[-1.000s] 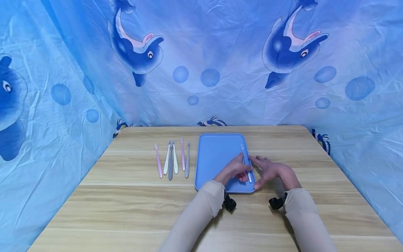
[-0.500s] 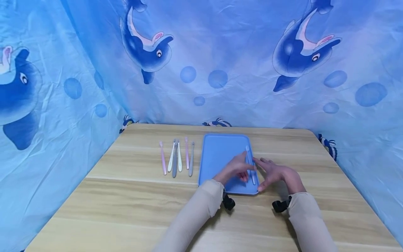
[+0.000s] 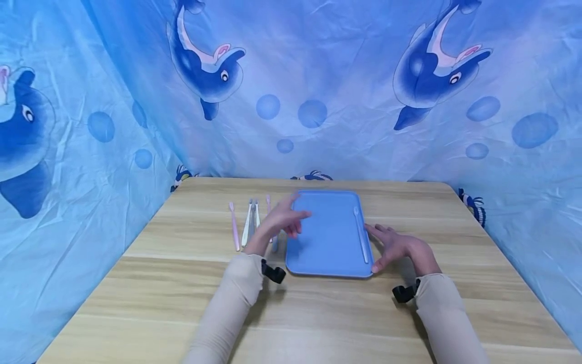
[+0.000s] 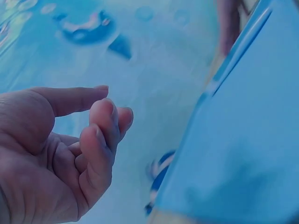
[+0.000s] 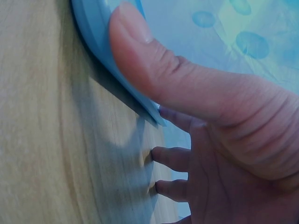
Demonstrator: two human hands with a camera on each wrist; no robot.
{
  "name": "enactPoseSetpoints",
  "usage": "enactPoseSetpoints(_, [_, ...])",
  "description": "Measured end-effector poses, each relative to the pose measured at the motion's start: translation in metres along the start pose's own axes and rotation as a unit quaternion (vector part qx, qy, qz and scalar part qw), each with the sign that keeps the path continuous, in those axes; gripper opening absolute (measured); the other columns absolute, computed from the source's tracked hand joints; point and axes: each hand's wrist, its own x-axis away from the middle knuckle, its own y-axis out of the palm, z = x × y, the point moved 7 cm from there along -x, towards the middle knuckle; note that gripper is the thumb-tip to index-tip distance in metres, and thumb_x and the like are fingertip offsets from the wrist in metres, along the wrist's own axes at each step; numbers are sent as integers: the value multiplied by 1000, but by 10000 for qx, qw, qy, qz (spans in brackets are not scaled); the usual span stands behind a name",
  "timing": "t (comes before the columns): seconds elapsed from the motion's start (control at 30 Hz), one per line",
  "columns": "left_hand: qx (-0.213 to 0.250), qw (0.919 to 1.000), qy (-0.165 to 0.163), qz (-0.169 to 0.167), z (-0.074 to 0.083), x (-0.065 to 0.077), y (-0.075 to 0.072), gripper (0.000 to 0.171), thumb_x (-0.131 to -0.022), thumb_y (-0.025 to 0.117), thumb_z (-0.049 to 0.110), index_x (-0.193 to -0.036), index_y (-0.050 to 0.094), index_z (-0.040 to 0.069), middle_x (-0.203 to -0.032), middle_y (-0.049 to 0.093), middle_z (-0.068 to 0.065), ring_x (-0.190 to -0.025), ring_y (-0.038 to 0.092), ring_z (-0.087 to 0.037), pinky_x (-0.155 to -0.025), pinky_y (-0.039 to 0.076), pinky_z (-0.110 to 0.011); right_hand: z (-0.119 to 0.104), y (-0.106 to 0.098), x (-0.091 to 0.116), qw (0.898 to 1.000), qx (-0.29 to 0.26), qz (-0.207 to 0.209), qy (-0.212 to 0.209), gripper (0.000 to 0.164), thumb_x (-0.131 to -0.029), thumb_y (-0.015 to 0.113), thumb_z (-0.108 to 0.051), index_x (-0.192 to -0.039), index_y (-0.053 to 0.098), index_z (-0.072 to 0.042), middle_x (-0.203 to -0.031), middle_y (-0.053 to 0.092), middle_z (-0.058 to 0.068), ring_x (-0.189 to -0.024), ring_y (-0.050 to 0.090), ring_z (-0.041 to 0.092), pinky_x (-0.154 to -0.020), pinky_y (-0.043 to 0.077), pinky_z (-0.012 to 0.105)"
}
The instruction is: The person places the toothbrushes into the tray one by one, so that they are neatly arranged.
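A shallow blue tray [image 3: 325, 237] lies on the table, with one pale bluish toothbrush [image 3: 361, 235] lengthwise along its right side. My left hand [image 3: 283, 218] hovers over the tray's left edge, holding nothing. Its fingers are loosely bent in the left wrist view, and a shadow falls on the tray. Several toothbrushes lie left of the tray, including a pink toothbrush [image 3: 234, 227] and a white toothbrush [image 3: 247, 226]; the left hand partly hides the others. My right hand [image 3: 396, 247] rests at the tray's right side, its thumb [image 5: 135, 51] touching the rim near the front corner, fingers spread.
The wooden table [image 3: 191, 298] extends around the tray on every side. Behind it and along both sides hangs a blue curtain [image 3: 345, 126] printed with dolphins and bubbles.
My left hand has left the toothbrush on the tray and moved left to the tray's left edge. The right hand stays at the rim. The head view has shifted slightly.
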Motion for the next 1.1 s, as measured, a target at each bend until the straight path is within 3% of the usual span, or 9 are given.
enactPoseSetpoints(0.13, [133, 9996, -115, 241, -9, 7, -33, 83, -97, 65, 26, -162, 13, 22, -55, 62, -4, -40, 55, -13, -43, 54, -29, 0, 1, 0, 10000, -8, -4, -3, 131, -65, 91, -49, -161, 11, -7, -162, 5, 36, -147, 2, 64, -109, 16, 84])
enactPoseSetpoints(0.3, [144, 9993, -155, 292, -13, 11, -57, 81, -99, 62, 28, -163, 12, 21, -53, 62, -2, -39, 56, -12, -43, 54, -29, -1, 1, 0, 10000, -47, -1, 27, 131, -65, 91, -49, -161, 11, -7, -162, 4, 36, -146, 1, 64, -108, 16, 84])
enactPoseSetpoints(0.63, [107, 9982, -232, 544, -28, 18, -92, 82, -99, 62, 29, -163, 12, 22, -51, 60, -1, -38, 52, -10, -41, 50, -24, 2, 1, 0, 10000, -12, 50, -84, 132, -65, 90, -50, -161, 11, -6, -162, 5, 37, -146, 3, 64, -108, 18, 83])
enactPoseSetpoints(0.87, [102, 9972, -383, 640, -45, 27, -118, 84, -101, 59, 30, -163, 4, 20, -51, 59, 2, -39, 53, -9, -41, 49, -24, 5, 2, -1, 10000, 12, 52, -56, 132, -65, 90, -51, -161, 11, -7, -162, 4, 36, -146, 2, 64, -108, 18, 83])
enactPoseSetpoints(1.1, [78, 9966, -453, 683, -55, 31, -131, 87, -101, 59, 32, -163, -1, 17, -53, 60, 2, -39, 53, -8, -41, 50, -23, 5, 2, -2, 10000, -48, 26, -12, 132, -66, 90, -50, -161, 9, -9, -163, 3, 35, -147, 0, 63, -108, 16, 84])
